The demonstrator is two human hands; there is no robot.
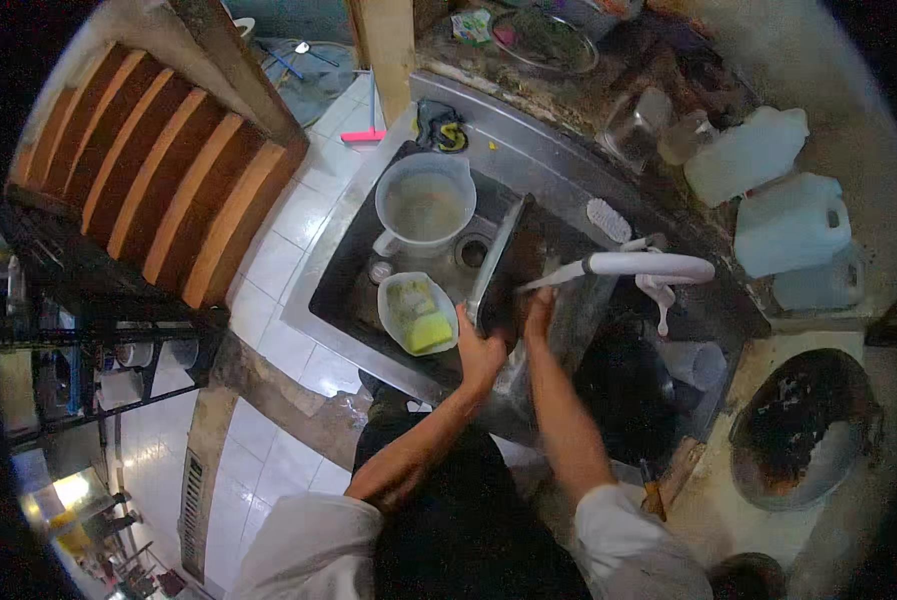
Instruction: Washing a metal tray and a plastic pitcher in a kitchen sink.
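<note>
A dark metal pan (519,259) stands tilted on edge over the sink, its pale rim to the left. My left hand (482,351) grips the pan's near edge. Close to its dark face is my right hand (540,315), under the spout of the white faucet (647,266); its fingers are partly hidden, so their grip is unclear. Left of the pan, a white plastic bowl (390,304) holds a yellow-green sponge (429,332). Behind the bowl sits a white measuring jug (426,202) of cloudy water, near the drain (471,251).
A black wok (622,394) and a clear plastic cup (692,365) are to the right. A white scrub brush (608,219) lies on the sink's back ledge. Plastic jerrycans (790,225) line the wall, and a blackened pan (801,427) rests farther right. Wooden stairs (155,165) rise at left.
</note>
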